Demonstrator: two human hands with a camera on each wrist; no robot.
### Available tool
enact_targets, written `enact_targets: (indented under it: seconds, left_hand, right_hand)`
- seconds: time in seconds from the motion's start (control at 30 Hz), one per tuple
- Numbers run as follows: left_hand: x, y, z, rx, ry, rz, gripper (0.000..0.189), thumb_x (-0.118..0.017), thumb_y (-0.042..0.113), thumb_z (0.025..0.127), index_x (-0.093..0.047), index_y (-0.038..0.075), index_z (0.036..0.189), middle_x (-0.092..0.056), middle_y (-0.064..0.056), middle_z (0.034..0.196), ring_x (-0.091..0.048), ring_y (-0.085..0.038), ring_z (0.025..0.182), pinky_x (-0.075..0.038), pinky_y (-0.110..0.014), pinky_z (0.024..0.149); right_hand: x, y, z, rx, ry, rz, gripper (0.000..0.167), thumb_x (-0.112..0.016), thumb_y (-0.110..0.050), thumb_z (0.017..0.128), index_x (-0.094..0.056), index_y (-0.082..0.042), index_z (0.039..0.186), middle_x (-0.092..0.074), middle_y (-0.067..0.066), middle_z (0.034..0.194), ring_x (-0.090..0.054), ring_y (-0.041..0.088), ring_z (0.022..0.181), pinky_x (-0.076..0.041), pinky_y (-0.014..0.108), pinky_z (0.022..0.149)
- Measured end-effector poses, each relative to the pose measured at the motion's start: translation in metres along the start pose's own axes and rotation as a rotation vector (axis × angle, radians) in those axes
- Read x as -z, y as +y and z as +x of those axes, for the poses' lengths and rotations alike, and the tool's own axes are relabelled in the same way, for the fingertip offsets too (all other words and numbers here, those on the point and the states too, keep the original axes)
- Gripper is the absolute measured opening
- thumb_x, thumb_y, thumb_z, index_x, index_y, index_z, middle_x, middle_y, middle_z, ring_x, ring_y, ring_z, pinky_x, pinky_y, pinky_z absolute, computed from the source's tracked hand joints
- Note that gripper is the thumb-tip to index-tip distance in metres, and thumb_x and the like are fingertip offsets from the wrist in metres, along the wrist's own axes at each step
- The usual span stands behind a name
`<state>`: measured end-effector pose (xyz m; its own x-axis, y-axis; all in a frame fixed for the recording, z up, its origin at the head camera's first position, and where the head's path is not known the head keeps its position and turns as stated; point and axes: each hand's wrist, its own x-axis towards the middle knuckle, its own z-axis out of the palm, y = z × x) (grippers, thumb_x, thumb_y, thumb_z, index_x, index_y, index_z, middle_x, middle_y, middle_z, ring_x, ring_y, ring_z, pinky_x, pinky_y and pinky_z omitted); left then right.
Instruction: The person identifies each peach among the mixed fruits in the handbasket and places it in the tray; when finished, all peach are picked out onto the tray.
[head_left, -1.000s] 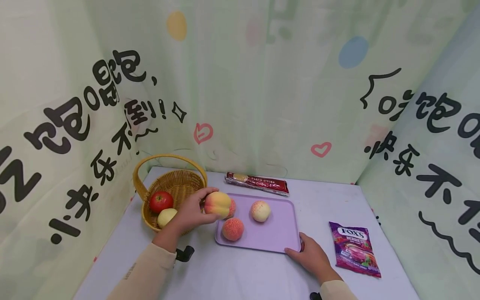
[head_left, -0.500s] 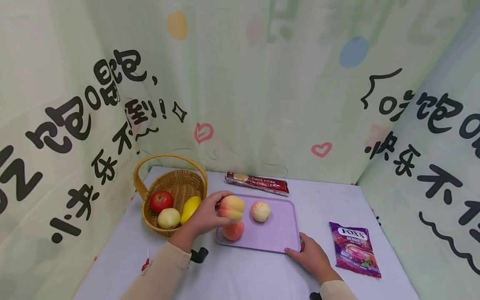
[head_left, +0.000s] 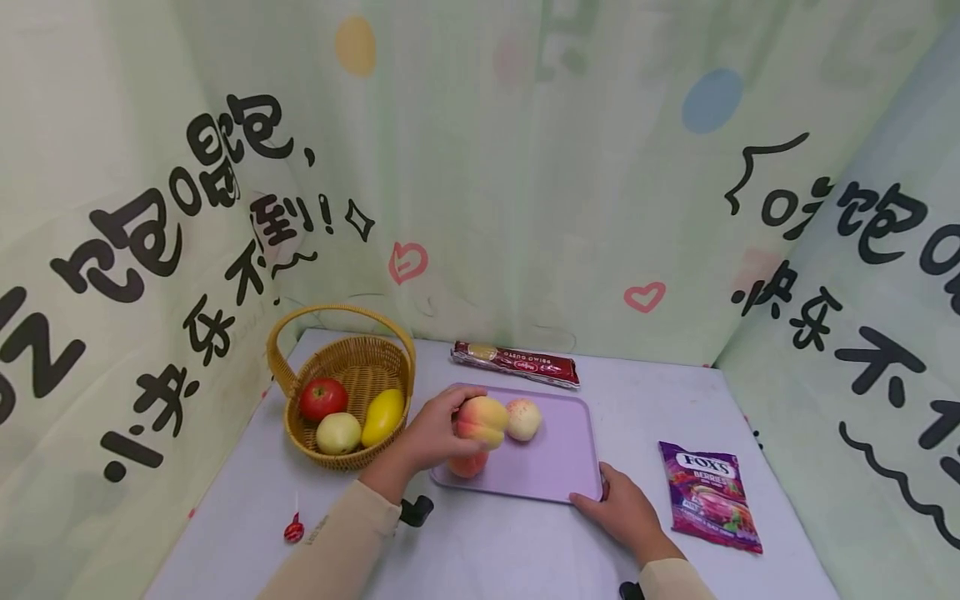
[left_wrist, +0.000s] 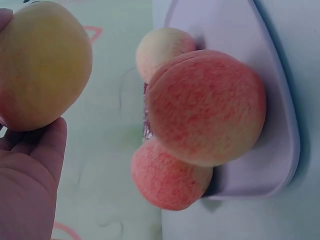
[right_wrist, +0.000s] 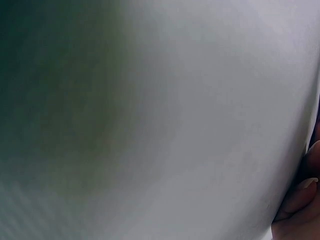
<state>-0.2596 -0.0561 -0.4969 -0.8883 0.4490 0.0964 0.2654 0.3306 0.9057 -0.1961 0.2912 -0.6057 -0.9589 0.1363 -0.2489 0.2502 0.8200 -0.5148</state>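
Observation:
My left hand [head_left: 427, 435] grips a yellow-and-pink peach [head_left: 483, 422] above the left half of the purple tray [head_left: 558, 458]. In the left wrist view this peach [left_wrist: 45, 65] sits between thumb and fingers, apart from the others. On the tray lie a pale, pink-speckled peach [head_left: 523, 419] and a red peach [head_left: 467, 465], the latter partly covered by my left hand in the head view. A second reddish peach [left_wrist: 170, 175] shows in the left wrist view but is hidden in the head view. My right hand [head_left: 624, 512] holds the tray's front right corner.
Left of the tray stands a wicker basket [head_left: 363, 367] with a red apple [head_left: 323, 400], a pale round fruit [head_left: 338, 433] and a yellow fruit [head_left: 383, 417]. A dark red snack packet [head_left: 515, 365] lies behind, a purple candy bag [head_left: 711, 497] right, a lollipop [head_left: 294, 528] front left.
My left hand has carried the yellow-and-pink peach rightward from beside the basket to over the tray, uncovering the yellow fruit and the lollipop. My right hand has stayed at the tray corner.

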Motion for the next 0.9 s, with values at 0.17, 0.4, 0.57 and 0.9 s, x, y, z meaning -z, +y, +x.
enact_targets:
  seconds: [0.17, 0.4, 0.57, 0.9]
  left_hand:
    - [-0.011, -0.002, 0.005, -0.020, -0.009, 0.086, 0.069, -0.088, 0.023, 0.075, -0.060, 0.021, 0.139, -0.059, 0.003, 0.134, -0.056, -0.016, 0.112, -0.054, -0.033, 0.097]
    - [-0.026, -0.005, 0.015, -0.043, -0.043, 0.146, 0.071, -0.087, 0.026, 0.076, -0.059, 0.016, 0.140, -0.062, 0.004, 0.133, -0.058, -0.014, 0.111, -0.053, -0.032, 0.099]
    - [-0.035, -0.006, 0.020, -0.047, -0.071, 0.216, 0.071, -0.087, 0.027, 0.075, -0.059, 0.018, 0.140, -0.061, 0.003, 0.135, -0.056, -0.014, 0.115, -0.052, -0.033, 0.101]
    - [-0.045, -0.006, 0.027, -0.048, -0.155, 0.374, 0.072, -0.087, 0.027, 0.076, -0.058, 0.019, 0.141, -0.060, 0.002, 0.137, -0.055, -0.014, 0.120, -0.050, -0.031, 0.104]
  right_hand:
    - [0.000, 0.000, 0.001, 0.001, -0.001, 0.001, 0.121, -0.075, -0.078, 0.072, -0.042, 0.007, 0.151, -0.063, 0.024, 0.132, -0.062, 0.035, 0.116, -0.047, 0.062, 0.104]
    - [0.001, 0.000, 0.001, 0.001, 0.004, 0.000, 0.121, -0.075, -0.078, 0.071, -0.042, 0.007, 0.150, -0.064, 0.024, 0.131, -0.063, 0.034, 0.114, -0.048, 0.062, 0.103]
    - [0.000, 0.000, 0.001, 0.000, 0.009, -0.001, 0.122, -0.074, -0.080, 0.070, -0.044, 0.007, 0.149, -0.065, 0.022, 0.129, -0.063, 0.032, 0.111, -0.049, 0.061, 0.102]
    - [0.000, -0.001, 0.001, -0.002, 0.007, 0.007, 0.122, -0.074, -0.080, 0.070, -0.043, 0.007, 0.150, -0.063, 0.025, 0.133, -0.062, 0.038, 0.119, -0.048, 0.062, 0.103]
